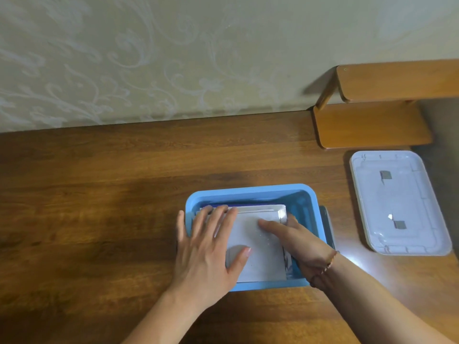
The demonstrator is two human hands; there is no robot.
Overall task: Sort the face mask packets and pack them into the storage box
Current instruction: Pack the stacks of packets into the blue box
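Note:
A blue storage box [250, 193] stands on the wooden desk, near its front middle. Inside lies a stack of white and silver face mask packets [258, 244]. My left hand [208, 249] lies flat on the left part of the top packet, fingers straight, little finger over the box's left rim. My right hand [298, 240] reaches in from the right. Its thumb presses on top of the stack, while its fingers go down along the stack's right edge, where they are hidden.
The box's clear white lid [400, 202] lies upside down on the desk to the right. A two-tier wooden shelf [372, 125] stands at the back right against the patterned wall. Bare desk spreads to the left of the box.

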